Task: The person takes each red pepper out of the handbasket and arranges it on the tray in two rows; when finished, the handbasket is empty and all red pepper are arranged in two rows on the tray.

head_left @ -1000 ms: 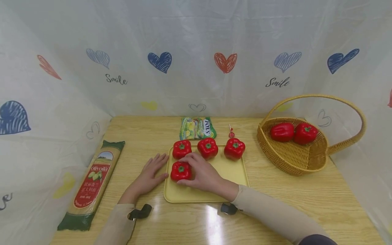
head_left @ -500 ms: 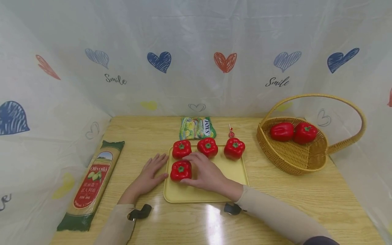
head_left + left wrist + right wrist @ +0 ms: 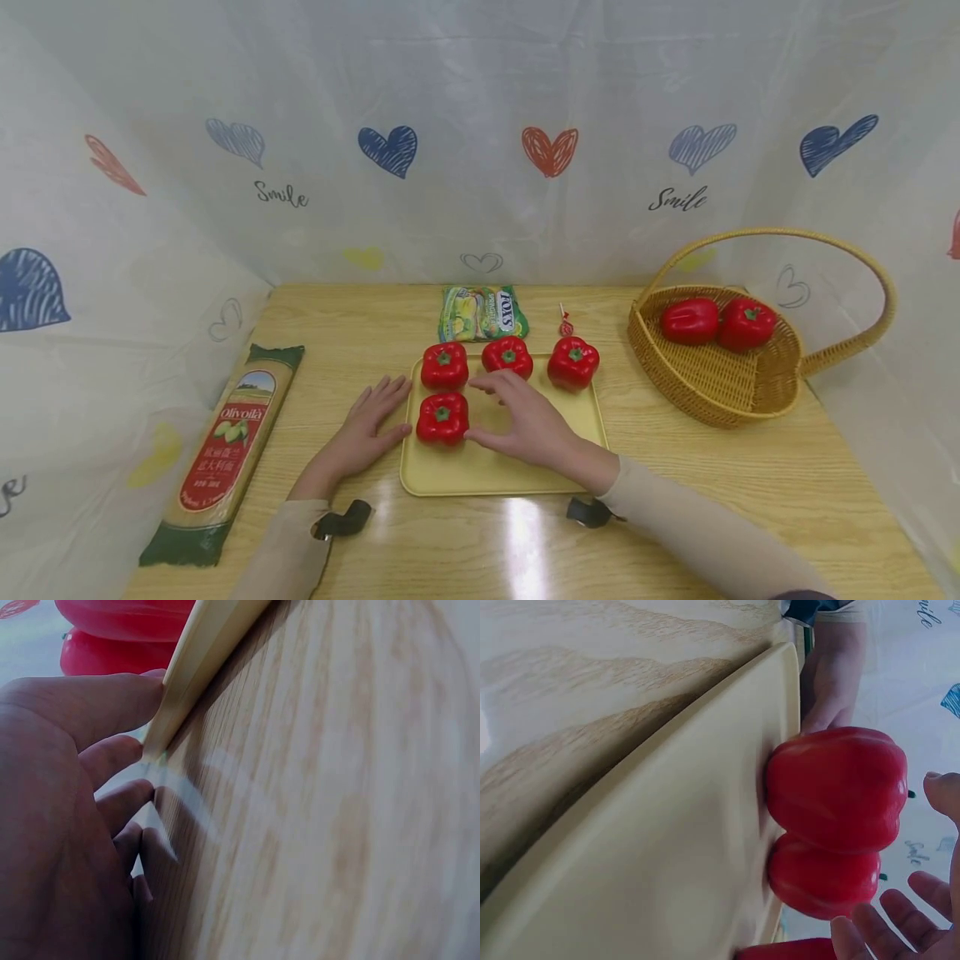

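Note:
A yellow tray [image 3: 525,475] bears several red bell peppers, three along its far side and one bell pepper [image 3: 442,418] at the near left. My right hand [image 3: 528,421] hovers over the tray just right of that near pepper, thumb and fingers spread apart with nothing between them. In the right wrist view the near pepper [image 3: 836,789] stands on the tray, apart from the fingers [image 3: 907,919]. Flat on the table, my left hand [image 3: 369,429] has its thumb at the tray's left edge. The left wrist view shows the thumb [image 3: 112,705] against the tray's rim [image 3: 196,660].
A wicker basket [image 3: 705,379] with a tall handle stands at the right, two bell peppers [image 3: 717,323] inside. Behind the tray lie a green candy bag [image 3: 482,314] and a lollipop [image 3: 566,323]. A pasta packet [image 3: 228,450] lies at the left.
My right hand has let go of the near-left bell pepper and moved a little to the right, its fingers parting. The pepper stays on the tray. My left hand has not moved.

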Tool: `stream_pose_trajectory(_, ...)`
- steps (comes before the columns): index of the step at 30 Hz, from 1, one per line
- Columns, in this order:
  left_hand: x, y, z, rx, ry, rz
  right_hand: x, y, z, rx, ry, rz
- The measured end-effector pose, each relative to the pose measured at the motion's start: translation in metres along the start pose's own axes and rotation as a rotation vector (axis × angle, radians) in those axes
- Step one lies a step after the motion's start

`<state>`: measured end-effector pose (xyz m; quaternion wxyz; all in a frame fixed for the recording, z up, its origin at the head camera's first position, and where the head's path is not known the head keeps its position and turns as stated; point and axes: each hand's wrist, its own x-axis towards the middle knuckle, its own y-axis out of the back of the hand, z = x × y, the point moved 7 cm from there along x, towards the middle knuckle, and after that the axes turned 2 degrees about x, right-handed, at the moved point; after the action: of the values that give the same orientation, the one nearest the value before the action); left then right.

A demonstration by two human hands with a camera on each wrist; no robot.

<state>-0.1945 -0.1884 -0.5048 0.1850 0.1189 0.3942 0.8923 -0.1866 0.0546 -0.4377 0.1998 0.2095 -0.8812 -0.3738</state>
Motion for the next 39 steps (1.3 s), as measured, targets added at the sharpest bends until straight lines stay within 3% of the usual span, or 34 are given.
stream_pose_trajectory(7,0.000,-0.001,-0.003,0.001,0.025,-0.023,-0.006,0.014,0.010,0.031,0.000,0.046)
stream_pose_trajectory(15,0.001,0.000,0.000,0.001,0.008,-0.011,-0.014,0.030,0.016,0.039,0.015,0.100)
stream_pose_trajectory(30,0.001,-0.001,0.001,-0.009,0.019,-0.018,-0.033,0.067,0.032,-0.004,-0.047,0.152)
stream_pose_trajectory(39,0.000,-0.001,0.001,-0.007,0.003,-0.004,-0.043,0.097,0.044,-0.056,-0.029,0.215)
